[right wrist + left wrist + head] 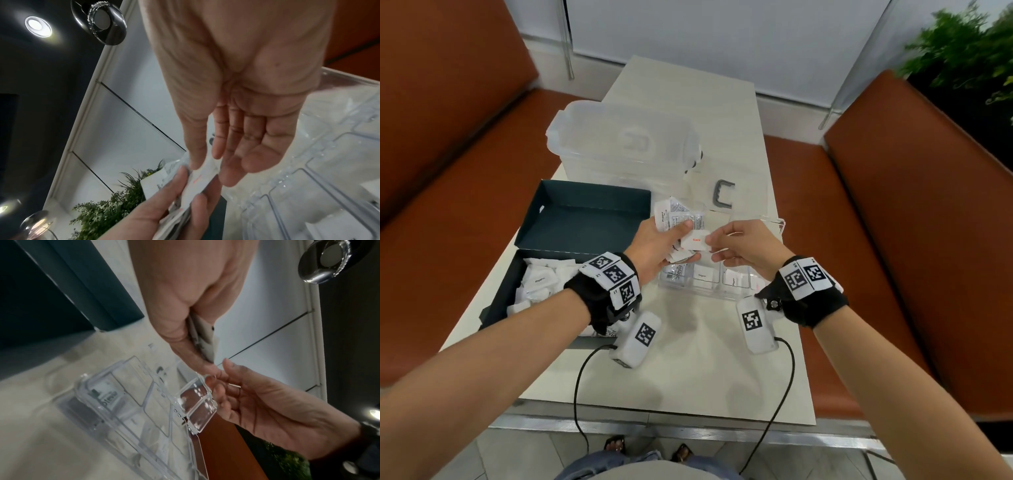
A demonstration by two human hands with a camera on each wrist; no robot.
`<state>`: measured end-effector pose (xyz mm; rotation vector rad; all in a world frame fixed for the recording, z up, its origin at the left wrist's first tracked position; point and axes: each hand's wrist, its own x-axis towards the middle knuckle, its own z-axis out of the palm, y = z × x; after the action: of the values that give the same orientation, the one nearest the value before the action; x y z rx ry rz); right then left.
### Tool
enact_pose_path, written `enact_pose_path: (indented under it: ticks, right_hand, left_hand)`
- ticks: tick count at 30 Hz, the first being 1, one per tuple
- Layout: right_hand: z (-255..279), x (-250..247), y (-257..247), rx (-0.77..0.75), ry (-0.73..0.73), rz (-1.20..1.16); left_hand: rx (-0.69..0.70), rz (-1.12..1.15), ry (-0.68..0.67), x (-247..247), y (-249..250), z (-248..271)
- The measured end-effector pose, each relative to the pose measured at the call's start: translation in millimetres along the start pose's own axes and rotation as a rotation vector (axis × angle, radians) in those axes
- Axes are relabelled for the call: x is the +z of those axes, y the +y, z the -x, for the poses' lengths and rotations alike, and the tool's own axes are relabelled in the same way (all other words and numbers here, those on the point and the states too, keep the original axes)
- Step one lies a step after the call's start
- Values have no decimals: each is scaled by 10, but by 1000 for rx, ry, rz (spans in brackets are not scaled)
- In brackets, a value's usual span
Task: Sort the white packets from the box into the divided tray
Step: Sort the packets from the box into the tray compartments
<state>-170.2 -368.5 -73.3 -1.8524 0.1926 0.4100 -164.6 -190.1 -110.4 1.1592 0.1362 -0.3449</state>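
Note:
My left hand (681, 240) grips a bundle of white packets (678, 214) above the clear divided tray (722, 294). On top of the bundle lies a white packet with red "Salt" print (697, 240). My right hand (714, 240) pinches its right edge between thumb and forefinger. In the right wrist view the salt packet (200, 180) sits between my right fingertips (195, 164) and the left hand (180, 188). The near tray compartments hold a few packets. The dark box (496, 301) at the left holds several more packets (541, 281).
A clear plastic container (619, 144) stands behind the box's raised lid (585, 212). A grey handle (722, 193) lies on the table behind the tray. Orange benches flank the table. Cables run from both wrists over the table's near edge.

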Motion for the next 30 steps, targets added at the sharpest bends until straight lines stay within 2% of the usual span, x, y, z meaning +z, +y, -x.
enact_pose_path:
  ticks: [4,6,9,11,14,17,21,26,30]
  right_hand:
    - [68,-159,96,-22,56,-86]
    - [74,-343,127,-34,147,-97]
    - [29,-691,242,-78,375,161]
    - [-27,-869,367,-77,423,436]
    - [-125,-906,554,-3,293,685]
    - [-220,-786,665,83,192,800]
    - [-305,-645,754,127,169,961]
    - [-327,-561,846,76,180,1170]
    - [-335,-539,912,76,129,1282]
  left_hand:
    - [-28,-22,-35,233,-57,-57]
    - [-42,-25,-54,326,-71,-78]
    - [-62,2,-75,394,-71,-105]
    - [-70,4,-76,413,-80,-115]
    - [-80,1,-75,419,-109,-121]
    - [-83,-6,-76,405,-136,-124]
    - [-76,5,-61,360,-133,-131]
    - [-60,16,-64,283,-123,-128]
    - [-61,27,-65,258,-132,-109]
